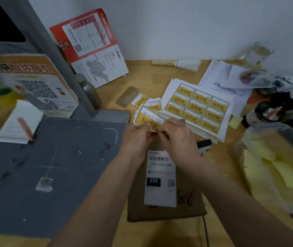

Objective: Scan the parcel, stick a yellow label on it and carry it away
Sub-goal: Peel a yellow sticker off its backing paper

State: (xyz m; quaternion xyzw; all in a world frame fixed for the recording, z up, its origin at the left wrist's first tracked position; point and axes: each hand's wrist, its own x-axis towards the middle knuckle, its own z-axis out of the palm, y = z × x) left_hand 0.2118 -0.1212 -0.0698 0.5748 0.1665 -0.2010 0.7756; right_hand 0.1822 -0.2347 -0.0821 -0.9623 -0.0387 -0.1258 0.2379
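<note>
A flat brown parcel (192, 209) lies on the wooden table in front of me, with a white shipping label (160, 177) on its top face. Above its far end, my left hand (136, 136) and my right hand (176, 134) both pinch one yellow label (146, 116), fingers meeting at its near edge. The label is held tilted, off the table. A full sheet of yellow labels (198, 107) rests on a paper stack to the right.
A grey scanning mat (53, 166) with a slanted grey post (53, 50) fills the left. Loose cut yellow labels (139, 100) lie behind my hands. A clear box of yellow paper (275, 168) stands at the right. A small black device (204, 145) sits beside the parcel.
</note>
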